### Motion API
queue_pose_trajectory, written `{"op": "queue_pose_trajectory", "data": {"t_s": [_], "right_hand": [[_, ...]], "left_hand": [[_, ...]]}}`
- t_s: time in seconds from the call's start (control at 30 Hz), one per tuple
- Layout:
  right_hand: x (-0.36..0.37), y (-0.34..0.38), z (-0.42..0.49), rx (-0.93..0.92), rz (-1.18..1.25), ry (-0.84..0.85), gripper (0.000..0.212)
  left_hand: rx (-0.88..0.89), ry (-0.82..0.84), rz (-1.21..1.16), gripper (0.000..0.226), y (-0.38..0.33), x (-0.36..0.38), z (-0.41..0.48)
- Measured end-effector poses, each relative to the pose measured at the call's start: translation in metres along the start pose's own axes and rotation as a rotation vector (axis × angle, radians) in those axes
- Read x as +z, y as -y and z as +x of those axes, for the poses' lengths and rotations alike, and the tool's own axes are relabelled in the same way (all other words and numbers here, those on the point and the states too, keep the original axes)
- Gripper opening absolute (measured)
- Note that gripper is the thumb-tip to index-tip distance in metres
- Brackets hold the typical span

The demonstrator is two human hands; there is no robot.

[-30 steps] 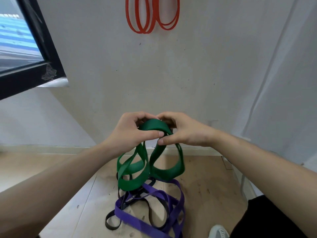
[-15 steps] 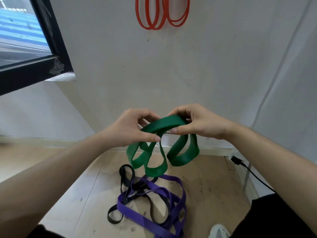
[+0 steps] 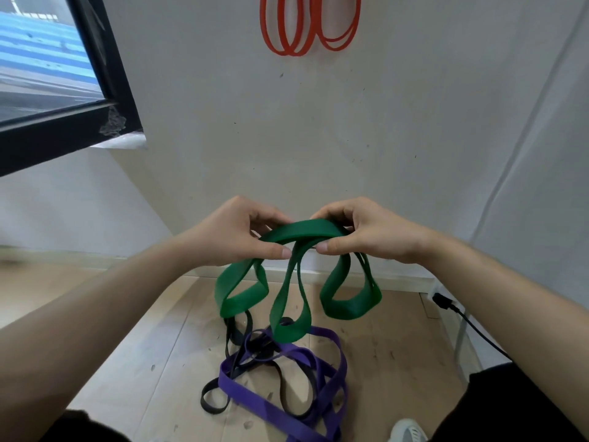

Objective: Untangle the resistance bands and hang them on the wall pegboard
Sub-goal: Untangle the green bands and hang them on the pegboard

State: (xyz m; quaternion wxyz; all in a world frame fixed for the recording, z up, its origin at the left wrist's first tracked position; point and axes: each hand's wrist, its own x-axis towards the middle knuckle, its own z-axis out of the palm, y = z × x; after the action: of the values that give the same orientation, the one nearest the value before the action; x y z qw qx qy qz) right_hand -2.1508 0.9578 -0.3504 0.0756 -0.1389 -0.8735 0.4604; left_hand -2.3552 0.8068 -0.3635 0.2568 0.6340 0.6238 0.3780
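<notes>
1. We count two hands, both raised in front of the wall [image 3: 350,138] and close together. Their thumb tips point at each other, just apart.
2. The left hand [image 3: 236,234] pinches the green band [image 3: 302,229] between its thumb and curled fingers, at the left end of the band's top arch.
3. The right hand [image 3: 366,232] pinches the same band in the same way at the right end of that arch, thumb beneath and fingers curled over the top.
4. We count one green band. It is gathered between the hands and hangs below them in three loops: left, middle and right. The middle loop hangs lowest. We cannot tell whether it touches the pile beneath it.
5. On the floor [image 3: 398,362], below the hands and near the foot of the wall, lies one tangled pile. In it we count one wide purple band [image 3: 255,398] and thin black band [image 3: 213,407] threaded through it. Whether the black is a single band, we cannot tell.
6. High on the wall hang orange bands [image 3: 287,36] in two bunches side by side, touching. Their tops are cut off by the frame, so we cannot count them.
7. One black window frame [image 3: 105,68] stands at the wall's left edge.
8. One black plug with its cable [image 3: 444,304] sits at the floor's right edge, by the corner of the wall.
9. One pale shoe tip [image 3: 408,432] shows at the floor's near edge, right of the pile.
</notes>
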Motion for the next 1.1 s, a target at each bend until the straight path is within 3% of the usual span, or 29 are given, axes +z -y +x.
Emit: {"op": "queue_pose_trajectory", "data": {"t_s": [0.17,0.37,0.6,0.8,1.1], "right_hand": [[0.006,-0.005,0.0,-0.049,0.151,-0.105,0.028],[0.013,-0.001,-0.002,-0.141,0.299,-0.256,0.026],[-0.006,0.012,-0.006,-0.178,0.481,-0.419,0.032],[-0.037,0.025,-0.006,-0.156,0.469,-0.6,0.026],[-0.129,0.078,0.004,-0.246,0.328,-0.803,0.02]], "left_hand": [[-0.037,-0.102,-0.2,0.037,0.007,0.018,-0.002],[-0.074,-0.093,-0.431,0.04,0.006,0.033,-0.002],[-0.022,-0.193,-0.384,0.041,-0.008,0.043,0.011],[0.026,-0.383,-0.404,0.035,-0.039,0.033,0.036],[0.123,-0.435,-0.458,0.018,-0.135,-0.029,0.112]]}}
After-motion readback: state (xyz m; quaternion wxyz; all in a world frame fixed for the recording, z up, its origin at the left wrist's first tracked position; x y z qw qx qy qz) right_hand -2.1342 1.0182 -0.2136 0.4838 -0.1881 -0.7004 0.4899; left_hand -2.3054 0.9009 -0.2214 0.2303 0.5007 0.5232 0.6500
